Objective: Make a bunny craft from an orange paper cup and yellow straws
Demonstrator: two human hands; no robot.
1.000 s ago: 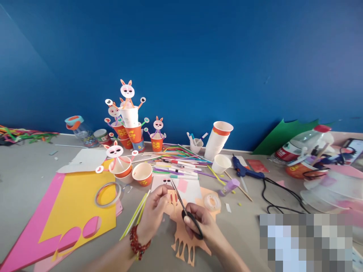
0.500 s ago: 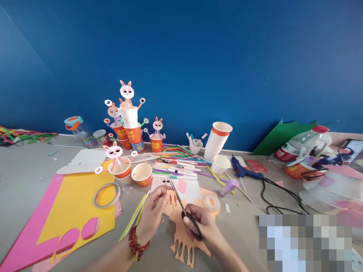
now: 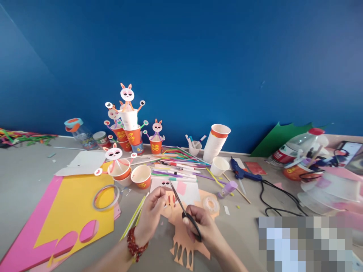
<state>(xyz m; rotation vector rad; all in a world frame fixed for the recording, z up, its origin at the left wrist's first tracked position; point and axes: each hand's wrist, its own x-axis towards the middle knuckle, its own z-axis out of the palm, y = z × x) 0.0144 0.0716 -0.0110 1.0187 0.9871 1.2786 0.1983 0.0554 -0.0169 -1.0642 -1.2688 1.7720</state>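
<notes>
My left hand (image 3: 153, 211), with a red bead bracelet at the wrist, has its fingertips pinched at the edge of a small piece of orange paper (image 3: 168, 210) with red ear shapes on it. In my right hand (image 3: 202, 223) is a pair of scissors (image 3: 194, 226) with black handles. Their blades point up and left, close beside the ear shapes, and look nearly closed. Beneath both hands lies a larger orange paper sheet (image 3: 183, 236) with pointed cut-outs along its lower edge. Behind them is a white sheet (image 3: 193, 190) bearing a small drawn rabbit face (image 3: 165, 183).
Paper-cup rabbits (image 3: 132, 136) stand back left; an open cup (image 3: 141, 176) is nearer. Markers (image 3: 181, 170) lie mid-table. Rightward are a tape roll (image 3: 210, 204), glue stick (image 3: 227, 189), stacked cups (image 3: 216, 141) and corded glue gun (image 3: 244, 172). Yellow card (image 3: 76, 204) lies left.
The whole view has shifted slightly. Both hands keep nearly the same pose, with the scissors still beside the ear shapes.
</notes>
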